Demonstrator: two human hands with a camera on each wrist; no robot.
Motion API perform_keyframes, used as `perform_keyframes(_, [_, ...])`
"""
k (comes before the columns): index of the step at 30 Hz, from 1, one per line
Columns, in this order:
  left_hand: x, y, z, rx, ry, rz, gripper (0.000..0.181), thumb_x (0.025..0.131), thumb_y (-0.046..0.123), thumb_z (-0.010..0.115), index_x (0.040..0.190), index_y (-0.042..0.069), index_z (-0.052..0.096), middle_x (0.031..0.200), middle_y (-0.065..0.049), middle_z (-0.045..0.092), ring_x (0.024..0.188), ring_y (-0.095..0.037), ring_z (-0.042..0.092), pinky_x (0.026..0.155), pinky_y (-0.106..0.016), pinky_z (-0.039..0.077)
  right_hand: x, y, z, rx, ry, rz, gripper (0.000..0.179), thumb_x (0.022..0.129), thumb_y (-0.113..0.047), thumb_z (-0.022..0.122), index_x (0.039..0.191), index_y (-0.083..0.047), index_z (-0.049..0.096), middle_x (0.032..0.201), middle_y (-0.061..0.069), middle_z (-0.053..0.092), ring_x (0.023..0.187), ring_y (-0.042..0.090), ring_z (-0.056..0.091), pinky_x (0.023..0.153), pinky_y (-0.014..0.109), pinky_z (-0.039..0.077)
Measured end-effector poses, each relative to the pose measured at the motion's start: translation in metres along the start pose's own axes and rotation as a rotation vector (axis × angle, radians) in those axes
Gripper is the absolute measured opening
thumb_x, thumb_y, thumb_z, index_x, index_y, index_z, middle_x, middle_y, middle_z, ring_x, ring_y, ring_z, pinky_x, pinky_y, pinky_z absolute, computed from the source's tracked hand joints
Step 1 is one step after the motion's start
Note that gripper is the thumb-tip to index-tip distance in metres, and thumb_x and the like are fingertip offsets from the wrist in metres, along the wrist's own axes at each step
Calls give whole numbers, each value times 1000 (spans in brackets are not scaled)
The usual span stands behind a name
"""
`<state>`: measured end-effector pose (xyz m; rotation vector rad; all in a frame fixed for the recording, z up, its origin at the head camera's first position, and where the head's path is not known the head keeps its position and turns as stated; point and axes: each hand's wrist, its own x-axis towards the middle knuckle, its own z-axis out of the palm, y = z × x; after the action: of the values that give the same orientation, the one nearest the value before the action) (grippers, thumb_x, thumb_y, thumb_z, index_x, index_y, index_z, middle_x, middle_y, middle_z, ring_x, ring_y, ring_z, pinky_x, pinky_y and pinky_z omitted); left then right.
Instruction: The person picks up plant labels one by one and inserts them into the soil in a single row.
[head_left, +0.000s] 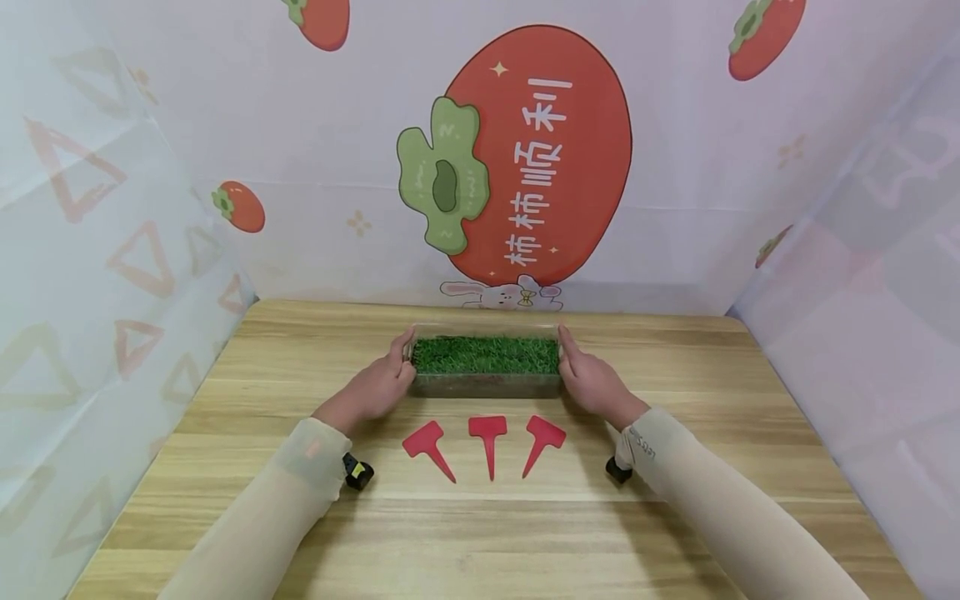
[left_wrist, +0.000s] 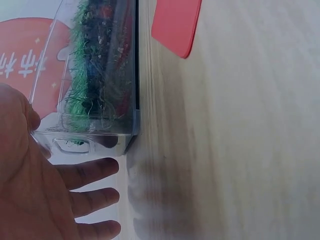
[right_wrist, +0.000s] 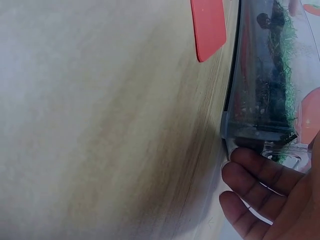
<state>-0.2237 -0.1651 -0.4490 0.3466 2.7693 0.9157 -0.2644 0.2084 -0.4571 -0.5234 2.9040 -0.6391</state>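
A clear plastic box (head_left: pixel 486 386) lined with green artificial grass (head_left: pixel 486 355) sits crosswise near the back of the wooden table. My left hand (head_left: pixel 384 385) holds its left end; in the left wrist view the thumb is at the rim by the moulded handle (left_wrist: pixel 72 146), with three fingers extended below. At the right end, my right hand (head_left: pixel 596 383) grips the box, its fingers (right_wrist: pixel 255 185) bent against the end wall. Three red T-shaped plant labels lie in front: a left one (head_left: pixel 424 439), a middle one (head_left: pixel 488 427) and a right one (head_left: pixel 546 432).
The wooden table (head_left: pixel 480 533) meets a printed backdrop (head_left: pixel 675 250) with persimmon pictures behind the box. Light patterned sheets also stand along the left and right sides. A small black device (head_left: pixel 358 472) is strapped at the left wrist, another (head_left: pixel 618 471) at the right.
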Motion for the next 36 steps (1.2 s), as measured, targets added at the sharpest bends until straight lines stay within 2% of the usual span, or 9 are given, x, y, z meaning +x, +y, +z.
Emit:
perform_keyframes(4, [-3, 1, 1, 17, 5, 0, 65, 107, 32, 22, 162, 18, -9, 151, -22, 46, 124, -39, 56, 105, -56, 41, -2, -2, -1, 5, -6, 2, 63, 108, -29, 24, 162, -18, -5, 63, 4, 50, 51, 19, 44, 70, 41, 45])
perform_keyframes(6, [-4, 1, 1, 20, 15, 4, 64, 107, 32, 23, 162, 17, -7, 160, -19, 35, 136, -40, 48, 111, -57, 37, -3, -3, -2, 9, -10, 6, 63, 108, -29, 25, 162, -19, -5, 62, 4, 49, 51, 19, 43, 70, 41, 45])
perform_keyframes(8, [-5, 2, 0, 27, 18, 9, 65, 107, 32, 24, 162, 17, -6, 163, -16, 29, 139, -41, 44, 113, -57, 35, -4, -5, -3, 14, -17, 12, 63, 108, -29, 25, 162, -20, -6, 61, 4, 49, 50, 19, 42, 69, 40, 45])
perform_keyframes(15, [-4, 1, -2, 58, 29, 12, 65, 106, 32, 28, 162, 13, 0, 159, -23, 34, 141, -44, 39, 114, -58, 33, -5, -4, -3, 25, -20, 8, 63, 108, -30, 25, 162, -21, -8, 61, 4, 49, 50, 19, 40, 72, 41, 45])
perform_keyframes(22, [-2, -2, -1, 89, 42, -12, 65, 104, 31, 30, 163, 18, 4, 154, -29, 38, 138, -47, 41, 113, -59, 34, -7, -2, -2, 32, -21, 8, 63, 108, -30, 25, 162, -22, -8, 62, 4, 49, 51, 19, 39, 71, 40, 43])
perform_keyframes(32, [-3, -1, 2, 92, 34, -25, 66, 103, 30, 28, 162, 14, 3, 155, -30, 36, 140, -47, 39, 114, -58, 32, -8, -3, 0, 44, -21, 7, 63, 108, -31, 24, 161, -23, -9, 69, 5, 51, 53, 20, 41, 75, 42, 44])
perform_keyframes(36, [-4, 0, 3, 91, 29, -24, 65, 103, 30, 27, 161, 13, 3, 159, -25, 32, 143, -44, 36, 115, -57, 31, -9, -3, 0, 40, -14, 11, 63, 108, -30, 25, 162, -23, -8, 67, 5, 51, 52, 19, 40, 73, 41, 44])
